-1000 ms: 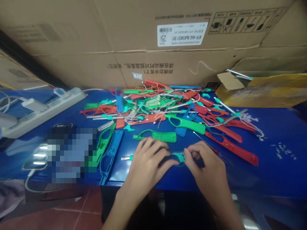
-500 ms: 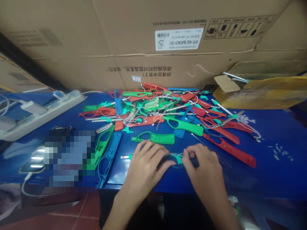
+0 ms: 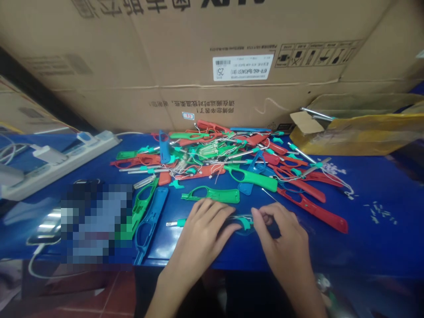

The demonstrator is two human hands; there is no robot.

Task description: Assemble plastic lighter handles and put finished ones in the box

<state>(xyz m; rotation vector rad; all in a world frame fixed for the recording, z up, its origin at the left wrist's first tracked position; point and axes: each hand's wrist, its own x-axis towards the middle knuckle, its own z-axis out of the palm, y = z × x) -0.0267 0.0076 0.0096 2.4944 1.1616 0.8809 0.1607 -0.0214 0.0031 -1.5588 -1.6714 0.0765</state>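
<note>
Low over the front of the blue table, my left hand [image 3: 207,229] is closed around a blue stick lighter shell, mostly hidden by the fingers. Its metal tube [image 3: 172,224] sticks out on the left, and a teal trigger [image 3: 246,223] with thin wires shows past my thumb. At the shell's right end, my right hand [image 3: 283,234] has its thumb and fingers curled in a pinch; what lies between them is too small to make out. Just beyond my hands lies a green lighter shell half [image 3: 215,194]. A red shell half [image 3: 311,211] lies to the right.
Behind, a heap of coloured shells, metal tubes and wires lies before a cardboard box [image 3: 185,92]. An open yellow-taped carton [image 3: 357,137] stands right, near small white pieces [image 3: 379,213]. Left are a power strip [image 3: 62,165], a phone [image 3: 48,227] and a blue shell half [image 3: 152,221].
The view has tilted up slightly, so the table sits lower in the picture. My hands stay at the lighter shell, with the right fingers shifting a little at its end.
</note>
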